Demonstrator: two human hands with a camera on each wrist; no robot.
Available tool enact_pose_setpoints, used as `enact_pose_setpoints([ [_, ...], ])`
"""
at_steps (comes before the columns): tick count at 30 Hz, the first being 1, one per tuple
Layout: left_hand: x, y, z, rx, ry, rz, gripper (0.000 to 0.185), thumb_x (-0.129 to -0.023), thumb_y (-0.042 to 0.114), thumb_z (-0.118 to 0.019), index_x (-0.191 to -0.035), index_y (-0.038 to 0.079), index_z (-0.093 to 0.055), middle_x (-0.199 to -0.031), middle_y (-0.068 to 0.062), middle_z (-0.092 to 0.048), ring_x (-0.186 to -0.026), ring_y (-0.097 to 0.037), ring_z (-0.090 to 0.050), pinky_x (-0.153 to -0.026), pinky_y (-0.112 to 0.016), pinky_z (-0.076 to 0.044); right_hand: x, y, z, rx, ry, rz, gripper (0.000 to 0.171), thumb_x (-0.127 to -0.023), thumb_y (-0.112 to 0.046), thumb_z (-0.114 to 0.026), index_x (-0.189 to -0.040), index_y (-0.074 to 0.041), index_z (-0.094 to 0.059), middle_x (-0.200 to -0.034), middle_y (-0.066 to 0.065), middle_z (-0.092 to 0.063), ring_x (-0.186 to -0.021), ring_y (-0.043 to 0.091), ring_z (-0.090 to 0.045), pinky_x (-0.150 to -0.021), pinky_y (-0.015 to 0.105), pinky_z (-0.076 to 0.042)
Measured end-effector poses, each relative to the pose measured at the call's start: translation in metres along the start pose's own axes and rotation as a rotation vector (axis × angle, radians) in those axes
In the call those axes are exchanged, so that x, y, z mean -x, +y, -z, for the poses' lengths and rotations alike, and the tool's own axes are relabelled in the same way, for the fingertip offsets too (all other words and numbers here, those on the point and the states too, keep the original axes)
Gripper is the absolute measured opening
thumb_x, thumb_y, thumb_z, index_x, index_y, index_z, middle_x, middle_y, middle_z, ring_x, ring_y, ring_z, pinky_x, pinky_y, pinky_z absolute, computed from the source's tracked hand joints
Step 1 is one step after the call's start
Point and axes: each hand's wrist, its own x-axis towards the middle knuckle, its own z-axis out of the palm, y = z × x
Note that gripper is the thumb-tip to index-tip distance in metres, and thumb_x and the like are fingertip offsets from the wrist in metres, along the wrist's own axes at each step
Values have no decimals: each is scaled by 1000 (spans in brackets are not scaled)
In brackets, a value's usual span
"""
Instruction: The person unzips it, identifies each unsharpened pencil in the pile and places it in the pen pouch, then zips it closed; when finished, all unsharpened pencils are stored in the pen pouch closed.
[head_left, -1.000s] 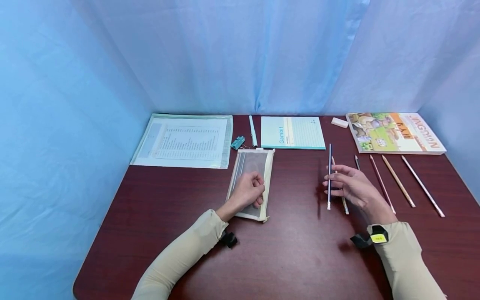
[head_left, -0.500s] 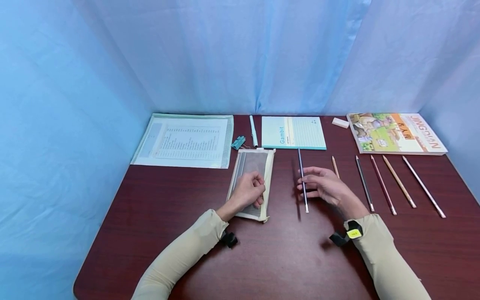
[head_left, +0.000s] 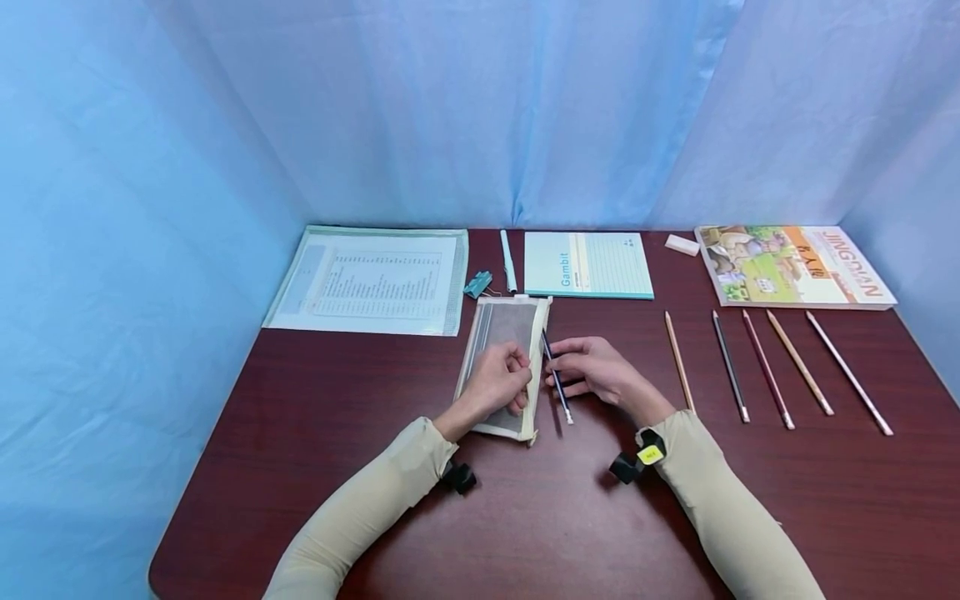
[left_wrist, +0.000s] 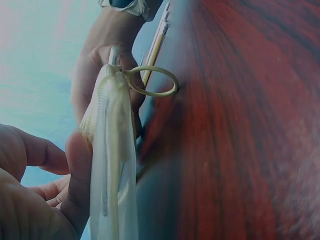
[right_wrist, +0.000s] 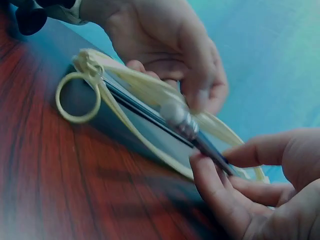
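A cream mesh pencil case (head_left: 513,321) lies on the table, its zipped side gaping towards the right. My left hand (head_left: 498,379) rests over it and pinches the upper edge of the opening, as the right wrist view shows. My right hand (head_left: 600,371) holds a dark blue pencil (head_left: 564,403) between thumb and fingers, white eraser end towards me. The pencil's far end meets the case's opening; whether its tip is inside is hidden. A ring zip pull (right_wrist: 59,97) hangs at the case's near corner. A dark slim line shows inside the opening.
Several pencils (head_left: 767,371) lie in a row to the right. Along the back are a mesh document folder (head_left: 360,327), a teal binder clip (head_left: 477,284), a white pen (head_left: 508,260), a notebook (head_left: 600,267), an eraser (head_left: 682,244) and a thick book (head_left: 795,267).
My right hand has carried the blue pencil leftwards from the row to the pencil case, and the pencil has tilted. My left hand has stayed on the case.
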Motion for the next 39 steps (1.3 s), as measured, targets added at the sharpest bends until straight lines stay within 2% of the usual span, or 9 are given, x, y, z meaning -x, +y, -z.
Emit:
enact_pose_setpoints([
  [7, -1, 2, 0, -4, 4, 5, 4, -89, -5, -53, -90, -6, -57, -68, -17, -64, -36, -9, -54, -34, -27, -53, -8, -5, -22, 47, 143, 32, 50, -94, 2, -56, -139, 12, -39, -82, -3, -68, -74, 9, -69, -62, 26, -65],
  [12, -2, 3, 0, -1, 9, 8, 6, -88, -6, -52, -86, -1, -55, -61, -6, -58, -36, -9, -54, -33, -25, -52, -9, -6, -30, 44, 170, 54, 51, -93, 4, -54, -140, 14, -38, -85, 1, -67, -73, 9, -69, -62, 27, -66],
  [14, -2, 3, 0, 3, 12, 5, 7, -87, -7, -52, -84, -1, -54, -61, -5, -58, -36, -9, -54, -33, -26, -52, -7, -6, -31, 37, 169, 56, 51, -93, 4, -54, -140, 15, -38, -87, 2, -67, -74, 9, -69, -63, 27, -66],
  [21, -2, 3, -1, 1, 7, -5, 5, -87, -6, -52, -90, -6, -57, -73, -25, -66, -36, -9, -54, -34, -28, -53, -4, -7, -30, 54, 169, 40, 48, -94, 1, -53, -138, 16, -41, -84, 2, -69, -75, 11, -70, -66, 29, -67],
  [27, -1, 4, -2, 1, -9, -11, 5, -88, -6, -50, -88, -4, -55, -61, -6, -57, -36, -9, -54, -34, -28, -53, -4, -14, -12, 48, 226, 34, 44, -95, 0, -55, -136, 13, -46, -86, 2, -69, -76, 11, -71, -67, 30, -67],
  [30, -1, 3, -2, -2, -8, -18, 6, -88, -6, -49, -87, -3, -55, -59, -2, -55, -36, -9, -54, -34, -28, -53, -6, -22, 5, 60, 276, 39, 45, -97, -3, -52, -139, 12, -44, -96, 7, -68, -79, 8, -71, -70, 30, -67],
  [33, 0, 3, -2, -10, 0, -19, 7, -87, -6, -49, -87, -2, -55, -59, -2, -56, -35, -9, -54, -34, -29, -53, -12, -32, 20, 103, 327, 35, 45, -101, -9, -49, -142, 8, -44, -116, 17, -65, -84, 6, -71, -74, 29, -67],
  [36, 1, 3, -1, -21, 5, -15, 8, -87, -6, -49, -86, -1, -56, -59, -3, -56, -36, -9, -54, -35, -28, -53, -22, -39, 29, 165, 331, 33, 47, -104, -16, -47, -145, 5, -43, -135, 25, -58, -96, 10, -71, -82, 29, -66],
  [39, 1, 1, -2, -22, 3, -14, 8, -87, -6, -49, -86, -1, -56, -59, -3, -56, -36, -8, -53, -35, -27, -53, -35, -43, 29, 213, 315, 40, 48, -103, -20, -51, -145, 2, -45, -141, 26, -55, -107, 15, -70, -89, 30, -64],
])
